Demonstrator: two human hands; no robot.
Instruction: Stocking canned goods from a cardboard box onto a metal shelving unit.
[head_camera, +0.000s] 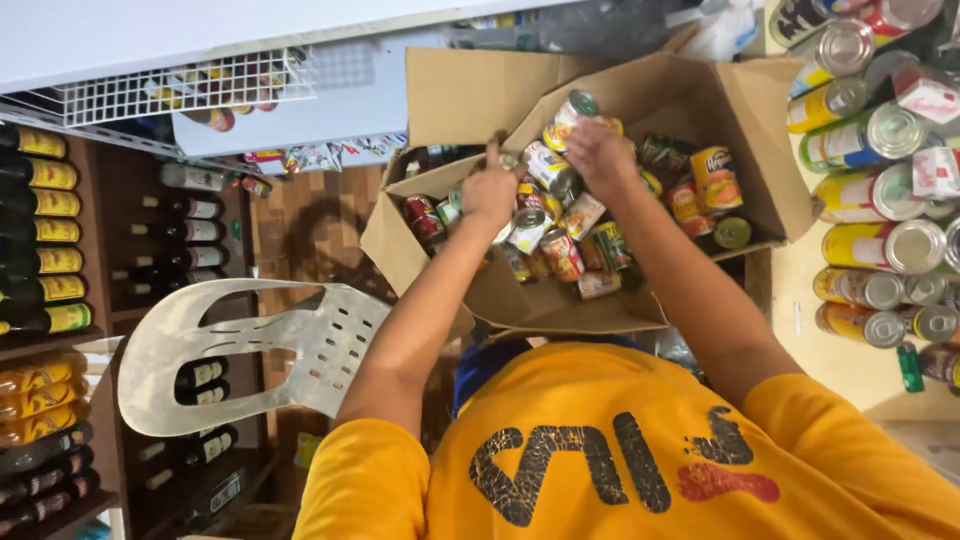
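An open cardboard box (640, 85) holds several tin cans with coloured labels. Both of my hands reach down into it. My left hand (489, 190) rests among the cans at the box's left side, fingers curled over a silver-topped can (527, 222). My right hand (600, 152) is closed around a can (563, 122) with a yellow and green label, lifted just above the pile. My orange shirt (600, 450) fills the bottom of the view.
Stacked cans (880, 200) lie on a shelf at the right. Dark bottles (45, 235) with yellow labels fill wooden shelves at the left. A grey plastic chair (250, 350) stands below left of the box. A white wire basket (170, 95) hangs at upper left.
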